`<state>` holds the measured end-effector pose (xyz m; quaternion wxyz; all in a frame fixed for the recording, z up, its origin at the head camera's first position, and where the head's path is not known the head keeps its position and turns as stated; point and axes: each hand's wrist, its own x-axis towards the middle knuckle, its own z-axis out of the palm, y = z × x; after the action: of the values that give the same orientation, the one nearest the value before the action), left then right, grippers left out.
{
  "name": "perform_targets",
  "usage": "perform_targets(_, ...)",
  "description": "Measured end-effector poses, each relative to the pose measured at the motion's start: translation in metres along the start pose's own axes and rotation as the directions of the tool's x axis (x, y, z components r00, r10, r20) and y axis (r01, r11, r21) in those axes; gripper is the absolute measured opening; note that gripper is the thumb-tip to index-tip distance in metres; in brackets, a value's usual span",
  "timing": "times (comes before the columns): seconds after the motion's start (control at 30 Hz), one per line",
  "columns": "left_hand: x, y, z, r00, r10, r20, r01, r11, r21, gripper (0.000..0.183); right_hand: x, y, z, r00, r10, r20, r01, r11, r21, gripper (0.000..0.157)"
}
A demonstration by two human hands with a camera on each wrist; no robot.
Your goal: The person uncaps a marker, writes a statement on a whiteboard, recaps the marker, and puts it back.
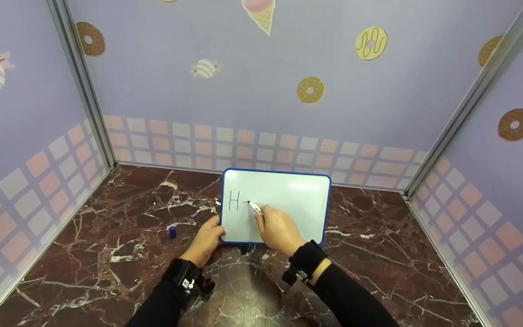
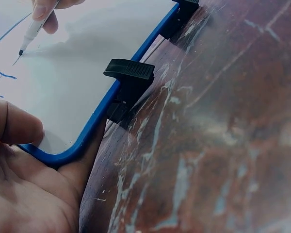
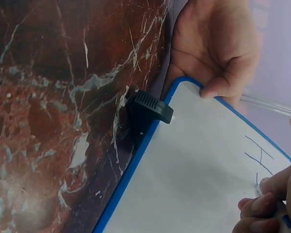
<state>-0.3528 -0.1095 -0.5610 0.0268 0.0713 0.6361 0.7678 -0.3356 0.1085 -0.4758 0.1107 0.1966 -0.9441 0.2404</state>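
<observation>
Black sleeves [image 1: 350, 295] are seen nearest; on the bench [image 1: 93, 281], the board [image 1: 284, 190] is pinched by the left hand [image 1: 204, 238], the marker [image 1: 256, 209] by the right hand [image 1: 280, 229]; through slackened grip, writing [image 1: 234, 200] could be spoiled.

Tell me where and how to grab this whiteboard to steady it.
Probably the lower left corner, coming from the left, where the left hand holds it. The whiteboard is thin and flat, so a thumb-in-front pinch suits, leaving the written H and right hand clear.
</observation>
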Motion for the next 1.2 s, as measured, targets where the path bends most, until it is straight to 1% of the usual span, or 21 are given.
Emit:
perform_targets(0.2, -0.0004, 0.0002, -0.0014, 1.0, 0.013, 0.016, -0.013, 1.0, 0.009, 0.052, 0.0, 0.0002, -0.0009, 1.0, -0.019, -0.019, 0.019, 1.0, -0.001, 0.021)
perform_targets(0.4, 0.0005, -0.0013, -0.0015, 1.0, -0.002, 0.013, 0.002, 1.0, -0.011, 0.054, 0.0009, -0.0003, -0.0009, 1.0, -0.011, -0.018, 0.011, 1.0, 0.006, 0.022)
perform_targets(0.67, 0.0009, -0.0011, -0.0007, 1.0, -0.006, 0.005, 0.006, 1.0, -0.002, 0.054, 0.0033, -0.0015, -0.0002, 0.998, -0.039, -0.048, 0.038, 0.999, -0.019, 0.022)
perform_targets(0.87, 0.0002, -0.0012, -0.0006, 1.0, 0.0, 0.009, 0.0, 1.0, -0.012, 0.054, 0.0049, -0.0033, 0.0, 0.998, -0.041, -0.043, 0.04, 0.999, -0.023, 0.022)
perform_targets(1.07, -0.0003, -0.0015, -0.001, 1.0, 0.003, 0.022, -0.003, 1.0, -0.003, 0.054, 0.0068, -0.0054, 0.0032, 0.996, -0.069, -0.053, 0.068, 0.997, -0.029, 0.021)
perform_targets(1.2, -0.0004, -0.0022, -0.0008, 1.0, 0.01, 0.013, -0.01, 1.0, 0.013, 0.052, 0.0078, -0.008, 0.0062, 0.995, -0.087, -0.054, 0.085, 0.996, -0.036, 0.02)
